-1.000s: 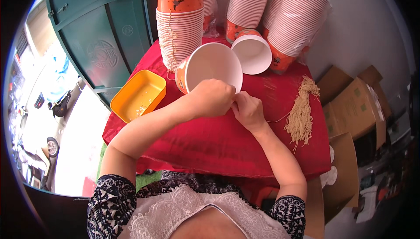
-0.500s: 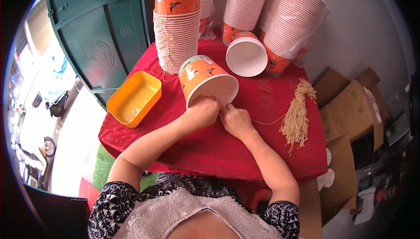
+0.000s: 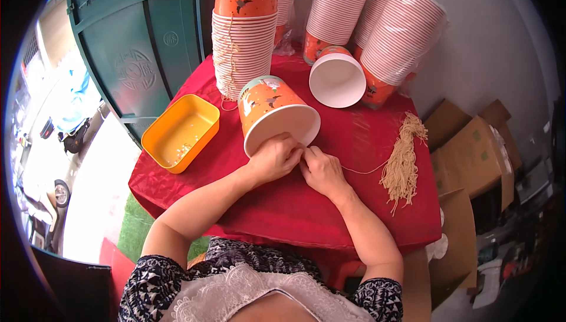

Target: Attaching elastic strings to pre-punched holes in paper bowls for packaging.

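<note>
Your left hand (image 3: pixel 275 158) is at the lower edge of the orange tub (image 3: pixel 272 107), its fingers curled close in front of the white mouth; you cannot tell from this view whether they are clamped on the rim, the cord or both. Your right hand (image 3: pixel 323 170) is just beside it, thumb and fingertips drawn together on the pale cord (image 3: pixel 365 172), and the fingertips of your two hands nearly meet or touch. The tub is tilted over the middle of the red-covered tabletop (image 3: pixel 330 222), its mouth facing you and its green base pointing away. From your right hand the cord runs across the cloth to the tan bundle of cords (image 3: pixel 401 166) near the right edge. To your left sits the yellow tray (image 3: pixel 183 122), with small pale bits gathered at its near end. Behind the tub stands the tall nested stack (image 3: pixel 243 53), strands hanging down its side. Farther right, the second tub (image 3: pixel 337 84) lies on its side, mouth toward you, in front of the plastic-wrapped stacks (image 3: pixel 404 33). Beyond the tabletop's right side are the cardboard boxes (image 3: pixel 471 157).
</note>
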Action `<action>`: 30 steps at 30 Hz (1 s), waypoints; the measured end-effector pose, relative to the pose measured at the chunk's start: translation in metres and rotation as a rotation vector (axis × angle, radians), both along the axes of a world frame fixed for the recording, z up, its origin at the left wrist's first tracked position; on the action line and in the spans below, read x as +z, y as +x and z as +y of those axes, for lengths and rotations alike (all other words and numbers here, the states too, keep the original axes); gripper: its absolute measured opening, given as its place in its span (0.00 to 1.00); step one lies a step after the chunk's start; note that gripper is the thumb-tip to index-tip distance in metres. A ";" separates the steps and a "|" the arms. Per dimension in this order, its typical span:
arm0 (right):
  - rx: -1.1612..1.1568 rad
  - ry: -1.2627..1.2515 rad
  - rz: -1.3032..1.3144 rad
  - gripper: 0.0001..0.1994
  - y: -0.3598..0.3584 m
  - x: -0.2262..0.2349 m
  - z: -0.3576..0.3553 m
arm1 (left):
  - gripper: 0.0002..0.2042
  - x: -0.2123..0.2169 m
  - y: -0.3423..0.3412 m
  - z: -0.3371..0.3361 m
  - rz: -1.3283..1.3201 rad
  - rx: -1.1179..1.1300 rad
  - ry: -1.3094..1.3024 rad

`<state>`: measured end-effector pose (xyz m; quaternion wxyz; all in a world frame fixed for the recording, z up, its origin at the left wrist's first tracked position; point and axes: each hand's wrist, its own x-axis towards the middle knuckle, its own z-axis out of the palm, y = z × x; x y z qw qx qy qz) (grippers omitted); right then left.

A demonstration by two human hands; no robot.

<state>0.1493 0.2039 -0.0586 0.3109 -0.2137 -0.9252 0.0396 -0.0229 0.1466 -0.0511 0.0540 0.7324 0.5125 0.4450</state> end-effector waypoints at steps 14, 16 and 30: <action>-0.064 0.010 0.020 0.18 -0.001 0.004 -0.005 | 0.16 0.007 -0.002 -0.014 -0.545 -0.149 -0.203; -0.070 0.026 0.036 0.18 -0.001 0.008 -0.008 | 0.17 0.006 -0.003 -0.013 -0.731 -0.235 -0.223; -0.092 0.110 0.244 0.09 0.001 0.023 -0.011 | 0.21 -0.004 -0.007 -0.008 -1.251 -0.280 -0.516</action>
